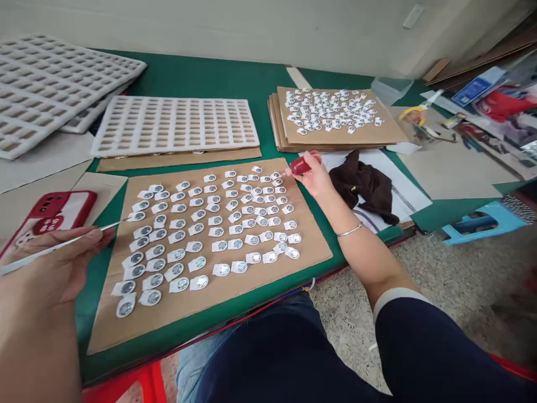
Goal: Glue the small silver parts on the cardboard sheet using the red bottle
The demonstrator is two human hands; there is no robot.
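Your left hand (59,263) sits near and low, fingers pinched shut, palm turned inward. Your right arm stretches far forward, wrist bent, right hand (314,174) curled closed.

Two hands worked over rows of small round pieces (210,229) on cardboard (310,246).
The left hand (62,263) gripped a thin stick (62,242) — the right hand (314,178) pinched a small red bottle (301,165) at the rows' far edge.

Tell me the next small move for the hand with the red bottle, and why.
Probably bring the red bottle in the right hand down to the nearest round piece on the cardboard sheet: its nozzle already points at that top-row corner, just short of it, while the left hand holds a thin stick aside.
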